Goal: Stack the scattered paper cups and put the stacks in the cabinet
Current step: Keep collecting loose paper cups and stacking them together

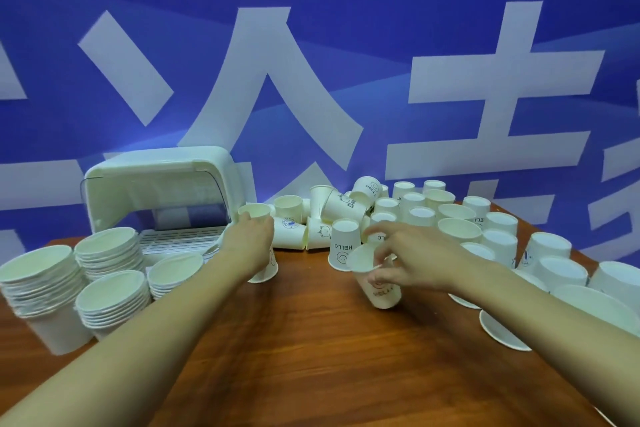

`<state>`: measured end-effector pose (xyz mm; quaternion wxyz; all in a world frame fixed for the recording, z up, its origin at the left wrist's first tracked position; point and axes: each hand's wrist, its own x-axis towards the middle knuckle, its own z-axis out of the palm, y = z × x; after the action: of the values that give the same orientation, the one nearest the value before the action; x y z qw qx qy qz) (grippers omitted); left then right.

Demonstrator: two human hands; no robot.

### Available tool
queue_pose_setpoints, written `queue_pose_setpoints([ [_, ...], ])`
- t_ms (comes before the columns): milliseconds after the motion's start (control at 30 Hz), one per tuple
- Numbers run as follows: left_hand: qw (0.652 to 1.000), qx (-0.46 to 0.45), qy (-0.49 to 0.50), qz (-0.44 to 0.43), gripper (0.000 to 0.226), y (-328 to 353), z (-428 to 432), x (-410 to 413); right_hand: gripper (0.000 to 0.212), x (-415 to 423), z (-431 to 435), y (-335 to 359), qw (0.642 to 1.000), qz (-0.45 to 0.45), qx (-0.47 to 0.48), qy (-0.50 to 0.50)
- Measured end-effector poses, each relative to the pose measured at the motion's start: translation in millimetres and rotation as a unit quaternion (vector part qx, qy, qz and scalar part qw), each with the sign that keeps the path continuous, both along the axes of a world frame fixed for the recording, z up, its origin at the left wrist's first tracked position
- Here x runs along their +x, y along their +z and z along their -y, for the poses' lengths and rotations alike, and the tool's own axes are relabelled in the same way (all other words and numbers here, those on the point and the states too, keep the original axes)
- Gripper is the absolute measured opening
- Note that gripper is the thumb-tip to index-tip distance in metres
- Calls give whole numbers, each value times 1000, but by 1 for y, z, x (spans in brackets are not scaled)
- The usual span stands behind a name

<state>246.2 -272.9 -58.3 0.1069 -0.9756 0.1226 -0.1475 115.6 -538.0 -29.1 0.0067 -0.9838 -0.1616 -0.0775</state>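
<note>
Head view: right hand (414, 262) pinches tapered paper cup (382, 295).

Cup stacks (104, 274) stand left of the left hand (247, 246); cabinet (159, 191) behind them; scattered cups (460, 222) behind and right of the right hand (412, 260).
</note>
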Motion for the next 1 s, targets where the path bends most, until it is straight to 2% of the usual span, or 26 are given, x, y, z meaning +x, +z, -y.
queue_pose_setpoints([
  [67, 1000, -12, -3, 23, 35, 6, -1, -8, 35, 3, -2, -7, 999, 16, 20, -20],
  [200, 996, -35, -43, 69, 50, 6, 9, -46, 47, 4, -2, -18, 999, 31, -36, -21],
  [300, 995, -75, -58, -7, 74, -5, 16, -75, 40, 5, -5, -22, 997, 46, -62, -16],
  [333, 994, -97, -55, -18, 73, -7, 18, -80, 37, 5, -8, -23, 997, 45, -64, -16],
  [467, 989, -114, -94, 29, 59, -4, 18, -76, 31, 3, -17, -18, 998, 33, -48, -13],
  [567, 976, -136, -144, -94, 61, -2, 15, -64, 33, 3, -22, -14, 998, 42, -34, -11],
  [667, 962, -98, -187, -174, 36, 2, 17, -64, 28, 2, -25, -13, 999, 41, -25, -2],
  [733, 966, -90, -196, -145, 27, 6, 17, -68, 25, 1, -27, -12, 999, 38, -21, -1],
  [867, 972, -103, -208, -46, 28, 15, 11, -83, 22, -1, -32, -9, 999, 45, 0, -8],
  [1000, 972, -118, -201, -13, 30, 18, 0, -94, 22, -3, -43, -8, 999, 52, 10, -3],
])
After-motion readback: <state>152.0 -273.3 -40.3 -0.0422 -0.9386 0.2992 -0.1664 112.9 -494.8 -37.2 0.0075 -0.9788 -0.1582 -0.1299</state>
